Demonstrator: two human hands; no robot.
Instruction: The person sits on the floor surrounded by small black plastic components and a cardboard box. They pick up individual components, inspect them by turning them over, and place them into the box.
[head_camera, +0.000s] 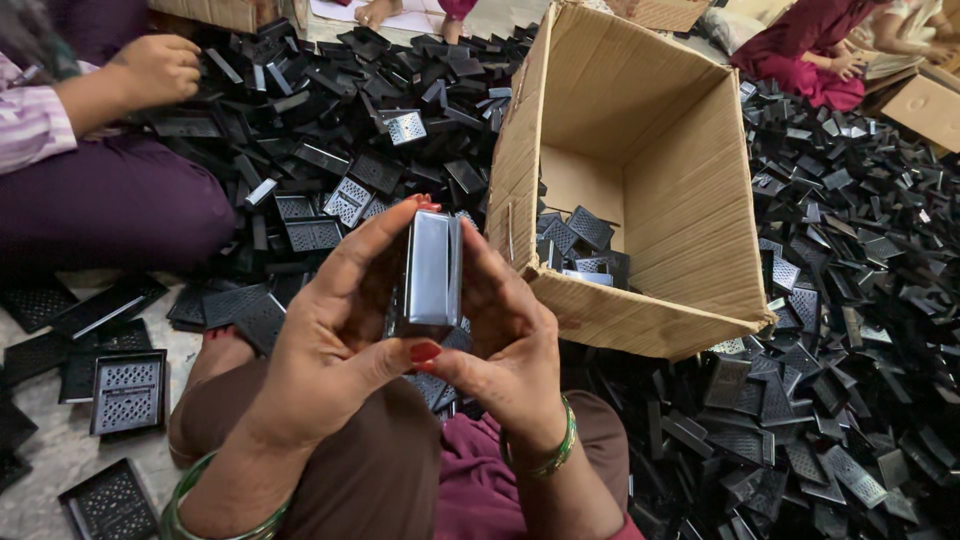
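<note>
- The left hand (335, 320) and the right hand (510, 335) press together around a glossy black rectangular part (432, 270), held upright in the middle of the view, above the lap.
- Both hands are closed on the part: the left fingers wrap its left side, the right fingers its right side, and the two thumbs meet under its lower end.
- Only the part's shiny front face shows; its sides, back and bottom edge are hidden by fingers and thumbs, so I cannot tell whether it is one piece or two stacked.
- An open cardboard box (690, 250) lies tipped just to the right of the hands, with a few perforated black pieces (580, 245) on its floor. Its near wall hides the rest of the inside.
- A heap of black parts (850, 300) covers the floor right of the box and runs out of view; single pieces blur together there.
- Another pile (350, 110) lies behind the hands, partly hidden by them and by the box.
- Perforated trays (128, 390) sit on the floor at the left, the lowest cut off by the edge.
- A co-worker's hand (155, 70) rests on the pile at upper left; another person (810, 50) sits at upper right, mostly out of view.
</note>
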